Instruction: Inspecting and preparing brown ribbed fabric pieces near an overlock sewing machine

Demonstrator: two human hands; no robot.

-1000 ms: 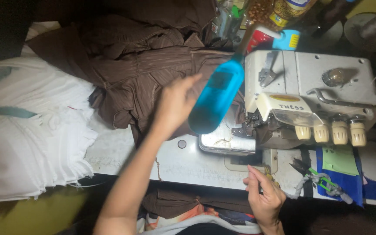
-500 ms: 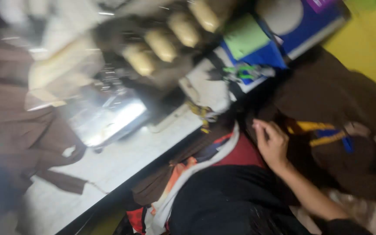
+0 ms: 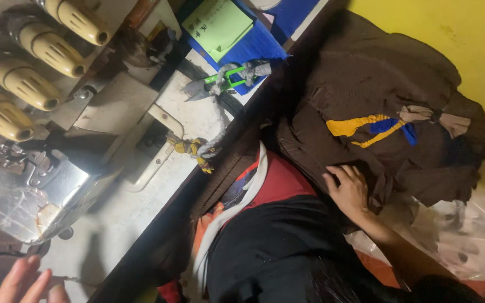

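My right hand (image 3: 348, 191) rests with fingers spread on a heap of dark brown cloth pieces (image 3: 377, 112) bundled to my right, beside my lap; a yellow and blue strip (image 3: 369, 128) ties the heap. Only the fingertips of my left hand (image 3: 26, 279) show at the bottom left, spread and holding nothing, just above the white table (image 3: 136, 207). The sewing machine (image 3: 35, 112) with its cream tension knobs fills the upper left.
Green-handled snips (image 3: 223, 83) wrapped in cloth lie on the table edge near a blue tray (image 3: 254, 45) with a green paper note. A yellow wall stands at the right. Clear plastic bags (image 3: 461, 235) lie below the brown heap.
My view has swung from the machine and table to the right and down toward my lap. The turquoise bottle is out of sight. My right hand has gone from the table edge to the brown heap.
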